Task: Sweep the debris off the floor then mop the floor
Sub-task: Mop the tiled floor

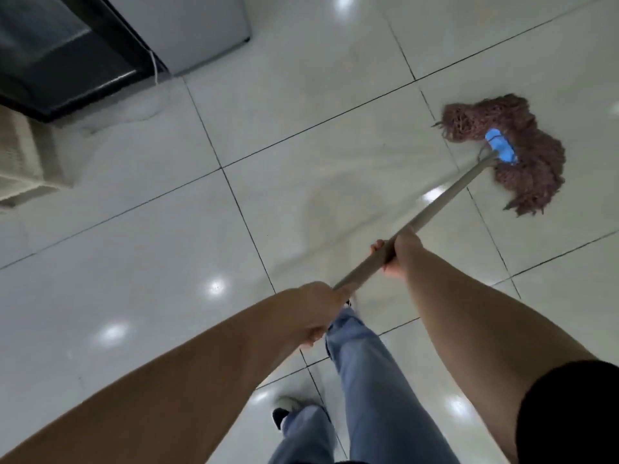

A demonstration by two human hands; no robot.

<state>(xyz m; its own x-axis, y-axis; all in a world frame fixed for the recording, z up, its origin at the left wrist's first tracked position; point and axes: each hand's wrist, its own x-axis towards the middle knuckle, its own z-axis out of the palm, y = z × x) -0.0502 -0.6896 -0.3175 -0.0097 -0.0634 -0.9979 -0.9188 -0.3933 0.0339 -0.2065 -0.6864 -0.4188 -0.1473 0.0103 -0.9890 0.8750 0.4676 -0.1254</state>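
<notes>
A mop with a brown string head point(522, 152) and a blue clamp point(501, 145) lies spread on the glossy white tiled floor point(167, 262) at the upper right. Its grey handle point(445, 202) runs down and left toward me. My right hand point(398, 254) grips the handle partway along. My left hand point(318, 309) grips the handle's near end, lower and to the left. Damp streaks show on the tiles left of the mop head. I see no debris on the floor.
A black-fronted appliance point(67, 55) and a grey cabinet point(187, 28) stand at the upper left, with a thin white cord point(154, 67) hanging between them. A pale ribbed unit point(26, 159) sits at the left edge. My legs in blue jeans point(361, 380) stand below.
</notes>
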